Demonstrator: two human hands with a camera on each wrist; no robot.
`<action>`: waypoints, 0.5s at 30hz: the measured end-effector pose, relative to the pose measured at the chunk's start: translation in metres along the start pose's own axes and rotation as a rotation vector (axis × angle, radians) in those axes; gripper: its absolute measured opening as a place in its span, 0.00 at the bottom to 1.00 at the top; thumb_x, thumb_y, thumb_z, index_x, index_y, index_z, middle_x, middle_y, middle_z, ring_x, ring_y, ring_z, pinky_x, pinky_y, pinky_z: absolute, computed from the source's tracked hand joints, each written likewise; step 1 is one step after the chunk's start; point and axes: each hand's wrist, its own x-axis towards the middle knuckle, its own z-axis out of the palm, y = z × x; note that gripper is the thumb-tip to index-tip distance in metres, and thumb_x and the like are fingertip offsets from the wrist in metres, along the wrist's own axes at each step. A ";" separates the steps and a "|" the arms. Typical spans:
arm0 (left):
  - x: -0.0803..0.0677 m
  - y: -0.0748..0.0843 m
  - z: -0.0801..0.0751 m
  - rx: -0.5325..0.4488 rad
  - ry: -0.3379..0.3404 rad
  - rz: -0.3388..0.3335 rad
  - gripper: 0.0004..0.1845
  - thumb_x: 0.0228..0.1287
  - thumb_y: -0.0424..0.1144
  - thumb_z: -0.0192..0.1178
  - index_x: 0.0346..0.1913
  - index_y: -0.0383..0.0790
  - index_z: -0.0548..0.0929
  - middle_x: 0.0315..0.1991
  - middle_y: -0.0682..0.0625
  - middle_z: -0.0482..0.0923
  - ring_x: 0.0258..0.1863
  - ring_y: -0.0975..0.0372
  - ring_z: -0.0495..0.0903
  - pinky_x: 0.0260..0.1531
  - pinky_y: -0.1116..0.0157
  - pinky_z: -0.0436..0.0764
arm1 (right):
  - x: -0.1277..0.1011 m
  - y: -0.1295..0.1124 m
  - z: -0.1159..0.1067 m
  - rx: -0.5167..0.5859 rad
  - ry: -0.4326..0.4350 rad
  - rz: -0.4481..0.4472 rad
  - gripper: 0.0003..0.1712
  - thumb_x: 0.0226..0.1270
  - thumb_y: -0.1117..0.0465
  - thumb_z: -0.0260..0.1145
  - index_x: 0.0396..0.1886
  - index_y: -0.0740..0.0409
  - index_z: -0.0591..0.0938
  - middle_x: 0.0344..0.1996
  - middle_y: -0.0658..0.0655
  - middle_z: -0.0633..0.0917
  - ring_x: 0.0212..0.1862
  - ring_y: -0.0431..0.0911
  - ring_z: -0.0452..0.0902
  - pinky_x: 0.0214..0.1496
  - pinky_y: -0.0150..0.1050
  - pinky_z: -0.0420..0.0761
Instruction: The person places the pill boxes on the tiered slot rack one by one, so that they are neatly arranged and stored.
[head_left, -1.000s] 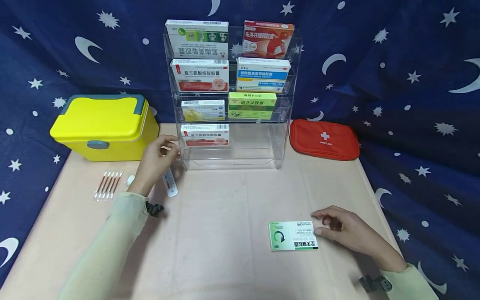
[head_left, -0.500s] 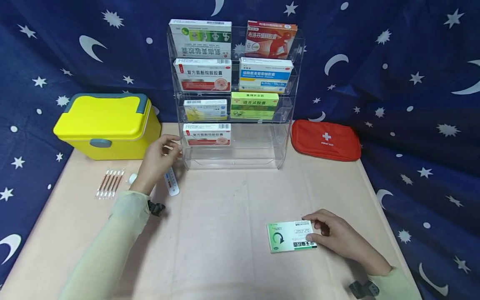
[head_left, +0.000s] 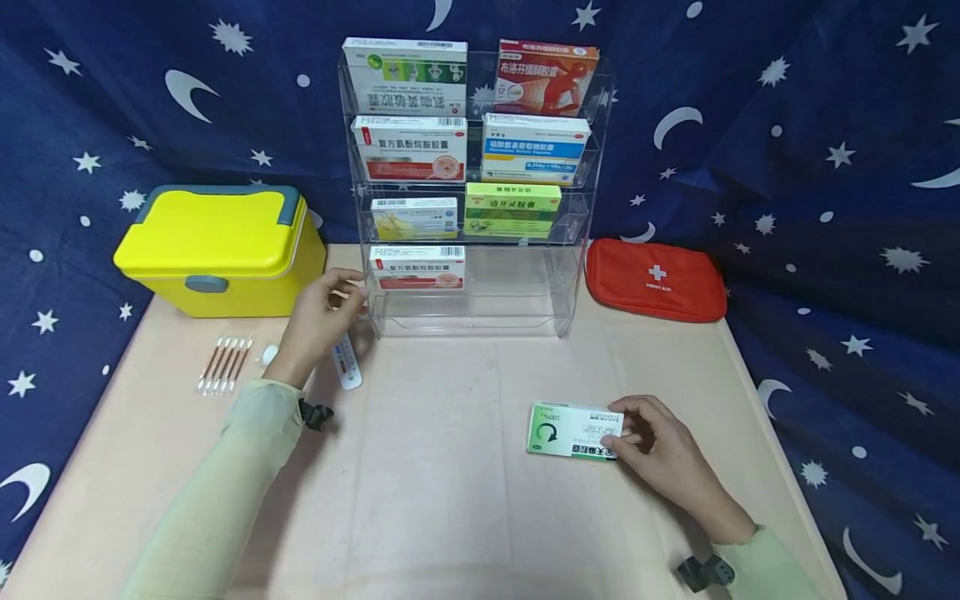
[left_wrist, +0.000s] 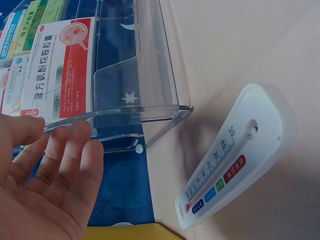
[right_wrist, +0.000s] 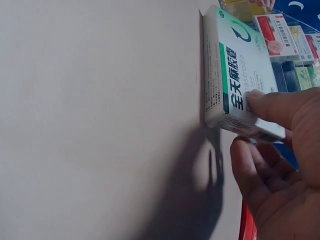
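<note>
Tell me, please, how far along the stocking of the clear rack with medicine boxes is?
Done: seven boxes stand in the rack, including the bottom-left box. In hand: the right hand pinches the green box, tilted up off the table; the left hand touches the rack's edge. Left: the bottom-right slot looks empty, apparently for this box.

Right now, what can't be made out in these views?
- Green medicine box: far end covered by the right hand in the head view; fine print too small.
- Thermometer: reading blurred in the left wrist view; partly behind the left hand in the head view.
- Swabs: detail too small.
</note>
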 end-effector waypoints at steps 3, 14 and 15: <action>0.000 0.000 0.001 0.005 -0.003 -0.005 0.18 0.76 0.45 0.59 0.61 0.39 0.79 0.45 0.43 0.81 0.39 0.47 0.85 0.34 0.64 0.80 | -0.004 -0.001 -0.001 0.046 0.003 -0.018 0.31 0.52 0.70 0.81 0.54 0.50 0.79 0.44 0.46 0.79 0.37 0.43 0.79 0.35 0.32 0.82; 0.000 0.002 0.000 0.001 -0.011 -0.026 0.18 0.77 0.45 0.58 0.62 0.39 0.78 0.46 0.43 0.80 0.41 0.46 0.84 0.33 0.65 0.80 | -0.004 -0.004 -0.002 0.163 -0.003 -0.043 0.27 0.53 0.71 0.80 0.50 0.49 0.81 0.43 0.46 0.83 0.34 0.44 0.81 0.33 0.32 0.83; 0.000 0.002 0.000 0.001 -0.011 -0.029 0.18 0.77 0.45 0.58 0.62 0.39 0.78 0.46 0.43 0.80 0.41 0.46 0.84 0.33 0.65 0.80 | -0.001 -0.005 -0.002 0.190 -0.005 -0.041 0.27 0.54 0.71 0.80 0.50 0.49 0.81 0.42 0.47 0.83 0.33 0.44 0.81 0.31 0.32 0.82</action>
